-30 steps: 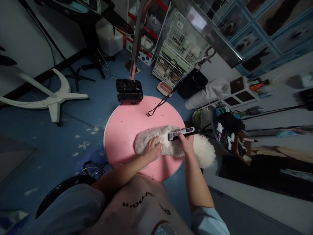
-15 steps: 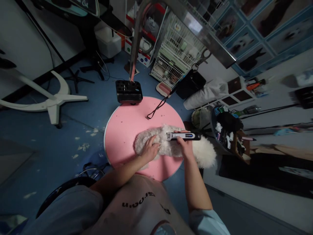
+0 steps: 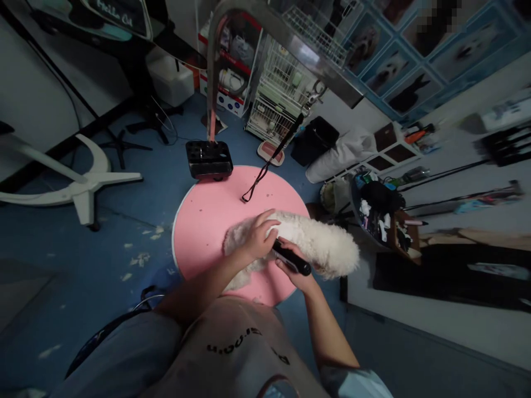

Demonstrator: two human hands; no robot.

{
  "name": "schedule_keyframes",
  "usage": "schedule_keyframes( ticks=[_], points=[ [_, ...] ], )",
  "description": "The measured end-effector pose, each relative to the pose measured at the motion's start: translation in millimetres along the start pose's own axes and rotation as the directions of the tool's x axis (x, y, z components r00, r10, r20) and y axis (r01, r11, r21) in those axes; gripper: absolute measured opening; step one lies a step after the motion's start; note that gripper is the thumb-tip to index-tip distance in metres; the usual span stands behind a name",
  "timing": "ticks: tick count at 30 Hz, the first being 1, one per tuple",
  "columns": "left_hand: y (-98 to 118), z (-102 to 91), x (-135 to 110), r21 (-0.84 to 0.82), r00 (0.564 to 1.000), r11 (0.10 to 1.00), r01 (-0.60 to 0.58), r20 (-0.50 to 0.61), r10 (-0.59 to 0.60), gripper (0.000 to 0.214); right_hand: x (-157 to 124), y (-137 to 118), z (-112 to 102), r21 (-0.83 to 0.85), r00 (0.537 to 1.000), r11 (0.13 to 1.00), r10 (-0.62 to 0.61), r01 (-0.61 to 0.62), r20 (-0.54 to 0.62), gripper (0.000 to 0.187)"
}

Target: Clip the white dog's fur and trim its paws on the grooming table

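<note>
A fluffy white dog is on a round pink grooming table, its body stretched from left to right. My right hand is closed around a black hair clipper. The clipper tilts, its front end against the dog's near side, close to my left fingers; its blade is hidden. Over the dog's back lies my left hand, fingers apart and resting on the coat, with nothing held in it.
A black loop leash hangs over the table's far part from a metal arm. At the table's far-left edge sits a black tray. To the right stands a round stand crowded with tools.
The clipper has swung from level over the dog's back to a slant on its near side. My left hand has shifted slightly up and right, its fingers now spread near the clipper.
</note>
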State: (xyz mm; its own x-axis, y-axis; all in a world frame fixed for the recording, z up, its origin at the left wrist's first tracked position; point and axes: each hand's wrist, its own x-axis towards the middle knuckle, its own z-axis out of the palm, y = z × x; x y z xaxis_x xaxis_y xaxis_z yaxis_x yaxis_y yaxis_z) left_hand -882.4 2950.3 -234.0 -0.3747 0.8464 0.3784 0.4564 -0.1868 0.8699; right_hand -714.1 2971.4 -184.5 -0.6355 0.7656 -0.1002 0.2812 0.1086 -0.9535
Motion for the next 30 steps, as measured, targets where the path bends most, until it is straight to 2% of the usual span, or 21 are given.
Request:
schedule_keyframes(
  ticks=[2, 4, 6, 8, 10, 14, 17, 21, 27, 30],
  points=[
    [6.2, 14.4, 35.3, -0.056, 0.966, 0.998, -0.043, 0.251, 0.056, 0.030, -11.3, -1.2, -9.2, -0.019, 0.999, 1.000, 0.010, -0.011, -0.049, 0.036],
    [1.6, 32.7, 60.7, 0.007, 0.866, 1.000, -0.017, 0.501, 0.011, 0.032, -11.9, -2.2, -25.5, -0.006, 0.979, 1.000, 0.029, -0.031, -0.202, 0.037],
    [-10.2, 47.3, 71.7, 0.038, 0.825, 0.999, -0.025, 0.566, -0.001, 0.036, -1.3, -4.9, -45.6, -0.007, 0.929, 0.999, 0.029, -0.035, -0.369, 0.036],
    [-22.9, 54.3, 70.6, 0.060, 0.812, 0.998, -0.036, 0.584, -0.006, 0.042, 17.0, -9.9, -64.0, -0.033, 0.887, 0.999, 0.015, -0.034, -0.462, 0.031],
    [-31.9, 54.7, 64.4, 0.078, 0.807, 0.996, -0.049, 0.591, -0.007, 0.047, 37.7, -15.8, -75.8, -0.064, 0.872, 0.997, -0.001, -0.035, -0.490, 0.028],
    [-36.7, 50.7, 57.0, 0.110, 0.791, 0.990, -0.089, 0.612, 0.003, 0.043, 63.6, -22.2, -72.8, -0.102, 0.927, 0.994, 0.009, -0.051, -0.374, 0.026],
    [-37.1, 50.9, 57.4, 0.133, 0.773, 0.985, -0.114, 0.634, 0.004, 0.040, 59.4, -20.7, -58.1, -0.114, 0.971, 0.991, 0.036, -0.064, -0.235, 0.021],
    [-38.3, 52.2, 57.7, 0.138, 0.765, 0.983, -0.121, 0.644, 0.003, 0.041, 42.5, -20.3, -52.6, -0.135, 0.993, 0.989, 0.053, -0.068, -0.109, 0.025],
    [-40.8, 54.0, 56.5, 0.103, 0.766, 0.982, -0.158, 0.640, 0.056, 0.041, 52.3, -25.6, -66.5, -0.150, 0.974, 0.988, -0.005, -0.030, -0.227, 0.020],
    [-43.4, 55.3, 55.9, 0.117, 0.779, 0.980, -0.162, 0.625, 0.055, 0.041, 55.2, -23.5, -60.9, -0.158, 0.988, 0.987, 0.017, -0.042, -0.154, 0.018]
  ],
)
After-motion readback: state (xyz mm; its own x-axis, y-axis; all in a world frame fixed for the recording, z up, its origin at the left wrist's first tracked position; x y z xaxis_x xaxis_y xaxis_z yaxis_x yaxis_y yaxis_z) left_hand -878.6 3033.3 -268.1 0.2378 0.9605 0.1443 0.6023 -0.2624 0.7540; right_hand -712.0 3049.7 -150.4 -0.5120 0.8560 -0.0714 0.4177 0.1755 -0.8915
